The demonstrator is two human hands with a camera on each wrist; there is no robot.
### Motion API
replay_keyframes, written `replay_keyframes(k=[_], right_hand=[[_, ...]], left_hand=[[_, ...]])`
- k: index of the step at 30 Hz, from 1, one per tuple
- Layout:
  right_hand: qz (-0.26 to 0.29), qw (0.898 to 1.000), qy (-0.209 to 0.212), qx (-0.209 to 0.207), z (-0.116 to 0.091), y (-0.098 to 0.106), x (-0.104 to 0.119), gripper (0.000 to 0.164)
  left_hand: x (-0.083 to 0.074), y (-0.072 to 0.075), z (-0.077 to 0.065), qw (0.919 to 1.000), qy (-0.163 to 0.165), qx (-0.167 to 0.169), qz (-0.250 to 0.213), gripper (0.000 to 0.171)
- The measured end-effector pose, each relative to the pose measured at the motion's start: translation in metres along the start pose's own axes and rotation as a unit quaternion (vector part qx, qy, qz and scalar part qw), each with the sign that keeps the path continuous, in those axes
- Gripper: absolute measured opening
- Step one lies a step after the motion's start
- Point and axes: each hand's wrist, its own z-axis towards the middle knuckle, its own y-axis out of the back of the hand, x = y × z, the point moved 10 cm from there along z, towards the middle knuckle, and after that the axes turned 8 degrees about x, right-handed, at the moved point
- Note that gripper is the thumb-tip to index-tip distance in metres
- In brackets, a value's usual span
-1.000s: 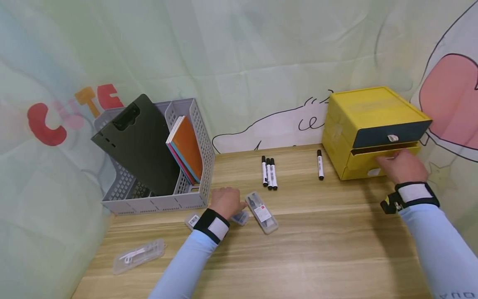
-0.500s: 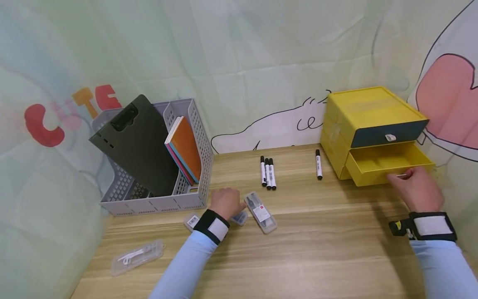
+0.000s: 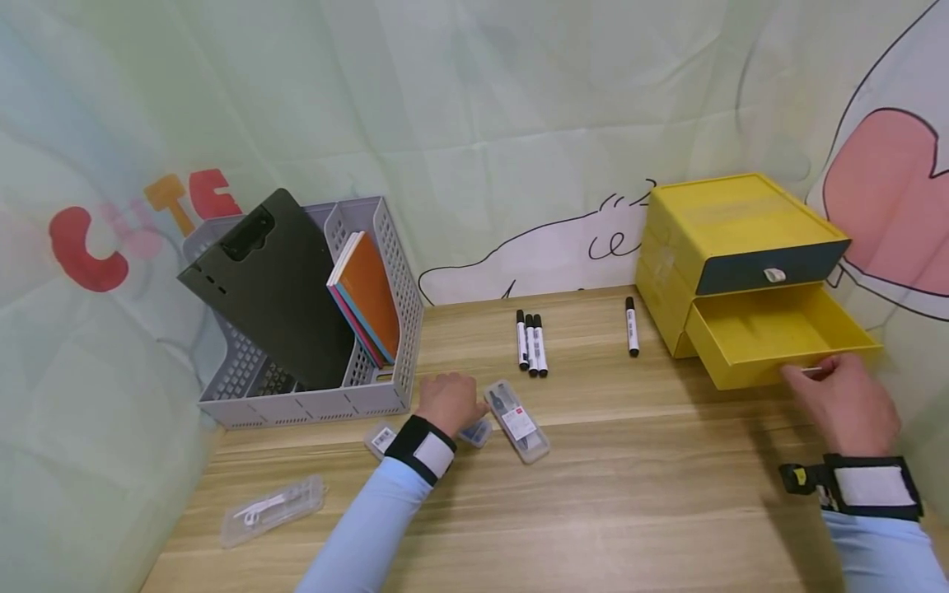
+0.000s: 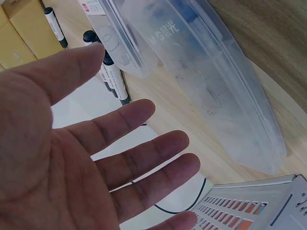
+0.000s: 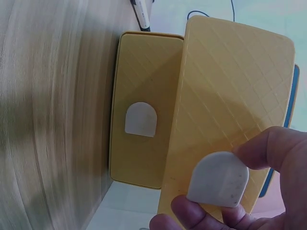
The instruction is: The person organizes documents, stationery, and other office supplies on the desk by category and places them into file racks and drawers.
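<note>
At the right, my right hand (image 3: pixel 848 403) pinches the white tab handle (image 5: pixel 218 179) of a yellow drawer (image 3: pixel 756 377) between thumb and fingers. The drawer stands pulled out of the yellow drawer unit (image 3: pixel 741 206), and its visible inside is bare. My left hand (image 3: pixel 448 401) is over a translucent plastic case (image 3: pixel 476 431), hiding its middle; in the left wrist view its fingers are spread and relaxed beside this case (image 4: pixel 206 81), holding nothing. A second clear case (image 3: pixel 517 422) with a white label and dark contents lies just right of that hand.
A grey basket (image 3: pixel 311 408) at the left holds a black clipboard (image 3: pixel 285 305) and several notebooks (image 3: pixel 374 288). Three markers (image 3: pixel 531 344) lie together mid-table, and another marker (image 3: pixel 633 327) lies near the drawer unit. A clear case with white scissors (image 3: pixel 273 511) lies front left.
My right hand has pulled the drawer from slightly ajar to far out, moving toward me and a little right. The left hand has stayed in place.
</note>
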Motion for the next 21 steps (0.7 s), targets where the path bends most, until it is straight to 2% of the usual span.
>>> replay_keyframes(k=[8,15,18,21], right_hand=[[-0.022,1.0,0.003,0.011,-0.006,-0.001,0.003,0.06],[-0.032,0.999,-0.035,-0.027,-0.018,0.011,0.019,0.07],[-0.038,0.998,-0.011,-0.047,-0.024,0.019,0.042,0.069],[-0.047,0.994,0.063,-0.076,-0.031,0.026,0.073,0.065]], left_hand=[[0.0,-0.001,0.001,0.9999,0.0,0.009,-0.007,0.041],[0.001,0.002,0.003,0.9999,-0.002,0.012,-0.003,0.041],[0.001,0.004,0.005,1.0,-0.002,0.009,-0.002,0.041],[0.001,0.006,0.009,1.0,0.002,0.008,0.0,0.043]])
